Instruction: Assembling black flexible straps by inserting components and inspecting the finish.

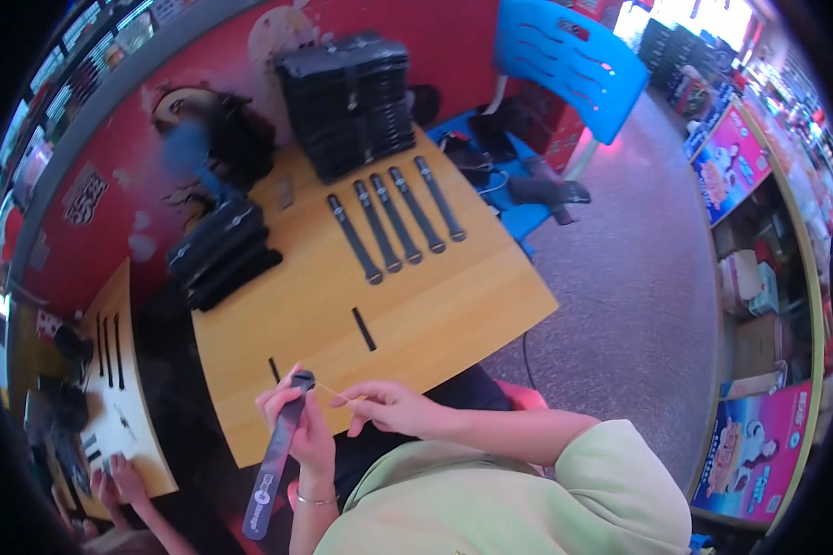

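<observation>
My left hand (313,433) is closed around the upper part of a dark grey strap (274,467) with pale printing. The strap's lower end hangs down past my wrist, and a black end piece shows at the fingertips. My right hand (391,408) pinches a thin yellowish strand (328,390) that runs towards that end piece; whether it is thread or a thin band I cannot tell. Two short black strips, one near my left hand (273,370) and another farther right (364,329), lie on the wooden table (453,319).
Several similar straps (393,222) lie side by side on the table. Behind them stands a tall stack of black folded items (347,111); a smaller black pile (222,254) is at left. A blue chair (574,65) stands beyond. Another person's hands (125,476) work at a neighbouring table.
</observation>
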A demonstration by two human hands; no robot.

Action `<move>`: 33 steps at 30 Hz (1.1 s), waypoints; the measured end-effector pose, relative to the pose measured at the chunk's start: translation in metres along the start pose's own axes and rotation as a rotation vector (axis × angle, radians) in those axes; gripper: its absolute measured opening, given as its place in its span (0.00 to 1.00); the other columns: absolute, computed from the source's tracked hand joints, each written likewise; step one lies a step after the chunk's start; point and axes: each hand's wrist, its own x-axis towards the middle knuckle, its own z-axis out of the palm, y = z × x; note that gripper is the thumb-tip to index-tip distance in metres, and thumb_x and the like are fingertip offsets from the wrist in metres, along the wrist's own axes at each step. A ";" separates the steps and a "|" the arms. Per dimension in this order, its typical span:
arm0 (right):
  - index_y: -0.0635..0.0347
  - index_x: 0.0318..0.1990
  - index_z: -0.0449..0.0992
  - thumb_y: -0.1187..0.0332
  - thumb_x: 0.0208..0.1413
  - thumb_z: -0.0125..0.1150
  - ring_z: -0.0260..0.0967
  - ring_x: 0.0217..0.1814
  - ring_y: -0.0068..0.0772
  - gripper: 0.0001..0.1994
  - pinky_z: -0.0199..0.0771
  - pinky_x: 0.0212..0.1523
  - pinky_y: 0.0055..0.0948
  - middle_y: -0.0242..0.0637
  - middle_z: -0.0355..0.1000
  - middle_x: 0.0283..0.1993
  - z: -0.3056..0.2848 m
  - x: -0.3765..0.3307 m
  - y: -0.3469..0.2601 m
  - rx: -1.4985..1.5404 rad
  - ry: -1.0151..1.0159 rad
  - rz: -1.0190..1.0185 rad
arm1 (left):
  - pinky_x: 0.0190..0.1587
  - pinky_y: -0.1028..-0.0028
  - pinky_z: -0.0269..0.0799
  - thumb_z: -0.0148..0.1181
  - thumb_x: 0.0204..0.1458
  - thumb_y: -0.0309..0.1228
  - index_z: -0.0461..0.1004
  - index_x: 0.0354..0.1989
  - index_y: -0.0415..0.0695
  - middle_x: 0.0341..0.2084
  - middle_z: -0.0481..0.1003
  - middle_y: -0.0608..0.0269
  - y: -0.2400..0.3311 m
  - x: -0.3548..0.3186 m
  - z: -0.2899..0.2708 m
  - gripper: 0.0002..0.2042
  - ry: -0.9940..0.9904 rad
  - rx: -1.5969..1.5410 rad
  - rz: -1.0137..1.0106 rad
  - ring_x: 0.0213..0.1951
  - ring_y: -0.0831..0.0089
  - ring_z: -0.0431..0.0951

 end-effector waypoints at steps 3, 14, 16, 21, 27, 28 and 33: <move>0.57 0.50 0.72 0.67 0.63 0.46 0.59 0.23 0.11 0.12 0.59 0.26 0.15 0.28 0.74 0.28 -0.003 -0.003 0.005 -0.039 0.016 -0.108 | 0.50 0.60 0.71 0.54 0.51 0.16 0.63 0.37 0.40 0.38 0.61 0.56 0.002 0.002 0.005 0.09 -0.027 -0.007 -0.059 0.47 0.52 0.72; 0.53 0.49 0.70 0.62 0.64 0.44 0.52 0.18 0.11 0.12 0.51 0.20 0.13 0.29 0.72 0.28 -0.013 -0.001 -0.001 0.181 -0.179 0.108 | 0.49 0.58 0.73 0.53 0.48 0.14 0.63 0.37 0.40 0.35 0.63 0.55 0.007 0.010 0.002 0.10 -0.160 0.256 0.084 0.43 0.58 0.72; 0.53 0.49 0.69 0.62 0.64 0.44 0.51 0.18 0.11 0.12 0.50 0.19 0.12 0.29 0.72 0.28 -0.008 0.002 0.004 0.081 -0.101 0.040 | 0.50 0.58 0.73 0.54 0.47 0.14 0.64 0.36 0.40 0.34 0.64 0.55 0.003 0.011 0.001 0.10 -0.158 0.172 0.029 0.42 0.58 0.71; 0.56 0.50 0.69 0.63 0.65 0.43 0.52 0.19 0.09 0.12 0.49 0.19 0.12 0.32 0.72 0.28 -0.009 0.000 0.001 0.008 -0.050 0.011 | 0.50 0.57 0.73 0.54 0.46 0.13 0.65 0.34 0.40 0.34 0.65 0.55 0.008 0.012 0.003 0.10 -0.157 0.278 0.118 0.42 0.57 0.72; 0.56 0.49 0.68 0.63 0.65 0.43 0.52 0.19 0.10 0.12 0.49 0.19 0.12 0.32 0.72 0.28 -0.003 -0.001 0.007 0.020 -0.033 0.011 | 0.49 0.59 0.72 0.55 0.46 0.13 0.66 0.35 0.41 0.35 0.65 0.55 0.009 0.009 0.001 0.11 -0.163 0.238 0.057 0.43 0.56 0.73; 0.56 0.49 0.68 0.64 0.65 0.43 0.50 0.18 0.10 0.11 0.48 0.18 0.12 0.32 0.72 0.28 -0.008 0.004 0.017 -0.170 0.024 -0.167 | 0.49 0.59 0.72 0.55 0.46 0.14 0.66 0.36 0.41 0.35 0.65 0.55 0.009 0.009 0.002 0.11 -0.169 0.199 0.014 0.43 0.56 0.73; 0.55 0.48 0.68 0.64 0.64 0.43 0.48 0.16 0.11 0.11 0.45 0.16 0.13 0.31 0.71 0.27 -0.005 -0.004 0.001 0.118 -0.086 0.046 | 0.49 0.59 0.72 0.54 0.47 0.13 0.66 0.36 0.41 0.34 0.65 0.55 0.013 0.012 0.001 0.11 -0.180 0.223 0.052 0.42 0.57 0.72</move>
